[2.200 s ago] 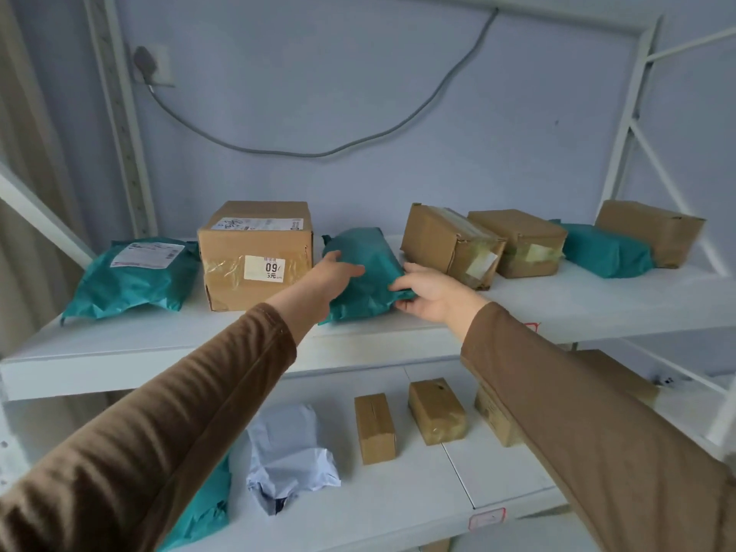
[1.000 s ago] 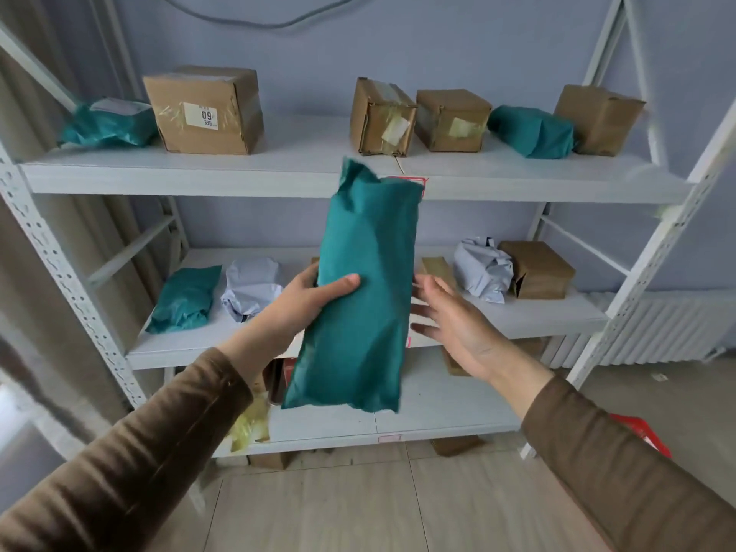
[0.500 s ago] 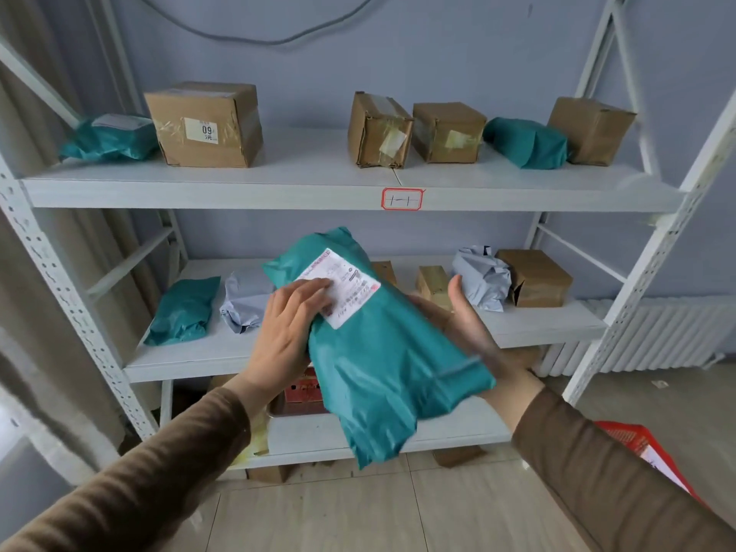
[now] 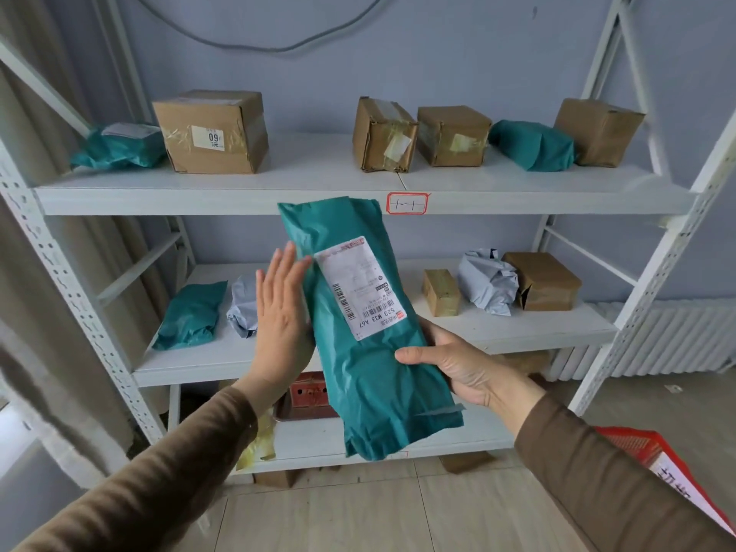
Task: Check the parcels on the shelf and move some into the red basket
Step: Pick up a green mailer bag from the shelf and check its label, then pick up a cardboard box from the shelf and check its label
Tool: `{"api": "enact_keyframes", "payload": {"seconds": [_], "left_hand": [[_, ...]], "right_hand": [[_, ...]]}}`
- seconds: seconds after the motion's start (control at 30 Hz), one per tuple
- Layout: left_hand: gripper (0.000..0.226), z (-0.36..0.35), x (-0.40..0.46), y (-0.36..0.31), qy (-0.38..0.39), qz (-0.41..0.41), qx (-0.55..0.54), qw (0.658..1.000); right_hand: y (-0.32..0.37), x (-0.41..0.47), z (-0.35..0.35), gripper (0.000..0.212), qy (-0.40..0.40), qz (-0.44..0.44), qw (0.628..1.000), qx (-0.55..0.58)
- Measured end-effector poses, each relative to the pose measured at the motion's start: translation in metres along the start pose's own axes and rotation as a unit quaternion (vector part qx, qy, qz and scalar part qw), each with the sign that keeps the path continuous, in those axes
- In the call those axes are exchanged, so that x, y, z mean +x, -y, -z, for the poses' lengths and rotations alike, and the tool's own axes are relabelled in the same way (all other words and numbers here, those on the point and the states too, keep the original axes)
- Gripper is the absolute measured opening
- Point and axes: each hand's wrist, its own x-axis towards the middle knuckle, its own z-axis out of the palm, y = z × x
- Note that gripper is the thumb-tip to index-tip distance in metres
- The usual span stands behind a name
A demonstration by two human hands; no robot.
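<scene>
I hold a long teal parcel (image 4: 370,376) upright in front of the white shelf (image 4: 318,201), its white shipping label (image 4: 360,286) facing me. My right hand (image 4: 454,362) grips its lower right side, thumb across the front. My left hand (image 4: 280,316) lies flat with straight fingers against the parcel's left edge. A corner of the red basket (image 4: 653,456) shows at the lower right behind my right sleeve.
The top shelf carries a teal bag (image 4: 115,147), a large box marked 09 (image 4: 213,131), two small boxes (image 4: 422,135), another teal bag (image 4: 531,145) and a box (image 4: 597,131). The middle shelf holds teal and grey bags and small boxes. A radiator (image 4: 669,340) stands at right.
The teal parcel came off the top shelf and was turned label side towards me, now standing upright. My left hand opened flat against its side; my right hand took hold of it.
</scene>
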Motion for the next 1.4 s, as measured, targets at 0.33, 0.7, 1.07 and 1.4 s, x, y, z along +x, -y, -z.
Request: {"api": "enact_keyframes", "payload": {"seconds": [0.33,0.7,1.07,1.4], "left_hand": [[0.069,0.023,0.012,-0.034,0.193,0.339,-0.446,0.805],[0.063,0.018,0.184,0.014,0.034,0.414,-0.511,0.753],[0.029,-0.035,0.328,0.108,0.076,0.489,-0.446,0.745],[0.058,-0.053,0.350,0.132,0.137,0.420,-0.170,0.881]], "right_hand": [[0.053,0.042,-0.004,0.048,-0.082,0.086,0.993,0.017],[0.185,0.167,-0.031,0.044,-0.104,0.106,0.988,0.049],[0.233,0.289,-0.011,0.032,-0.161,0.121,0.979,0.001],[0.223,0.310,0.008,0.046,-0.205,0.137,0.963,-0.109]]}}
